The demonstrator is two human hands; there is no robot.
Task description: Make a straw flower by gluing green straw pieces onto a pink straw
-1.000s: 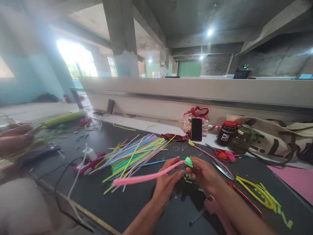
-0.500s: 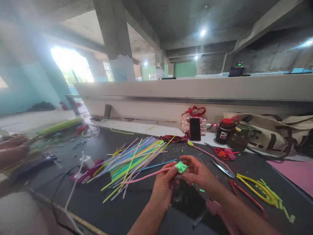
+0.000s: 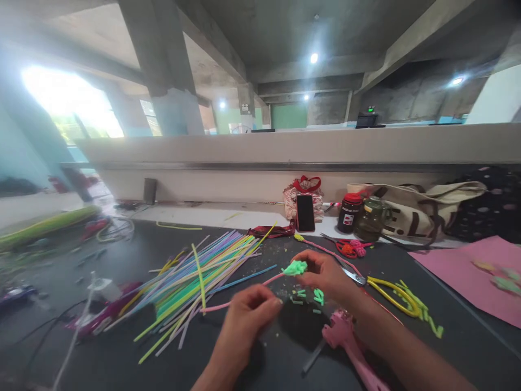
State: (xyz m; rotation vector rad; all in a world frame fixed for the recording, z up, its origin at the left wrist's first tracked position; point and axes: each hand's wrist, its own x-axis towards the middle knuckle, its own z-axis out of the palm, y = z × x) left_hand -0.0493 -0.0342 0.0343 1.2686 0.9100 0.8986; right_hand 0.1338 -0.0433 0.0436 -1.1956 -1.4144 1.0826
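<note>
My right hand (image 3: 321, 274) pinches a bright green fuzzy tuft (image 3: 294, 267) at the end of a pink pipe cleaner (image 3: 217, 308). The pink stem runs leftward, passing behind my left hand (image 3: 251, 309). My left hand's thumb and forefinger are pressed together below the tuft; what is between them, if anything, cannot be made out. Small green cut pieces (image 3: 318, 296) lie on the table beneath my right hand. Close to my right forearm is a pink tool (image 3: 340, 328), resembling a glue gun, with a translucent stick (image 3: 313, 357) beside it.
Many coloured pipe cleaners (image 3: 195, 293) spread across the dark table at left. Yellow-handled scissors (image 3: 393, 296) and yellow-green pieces (image 3: 425, 309) lie right. Behind stand a phone (image 3: 305, 213), a black bottle (image 3: 349, 213), a jug (image 3: 371, 219) and a canvas bag (image 3: 415, 212). Pink sheet (image 3: 456, 266) far right.
My left hand has come off the stem near the tuft and moved down and left. My right hand now holds the tuft. The view has swung right.
</note>
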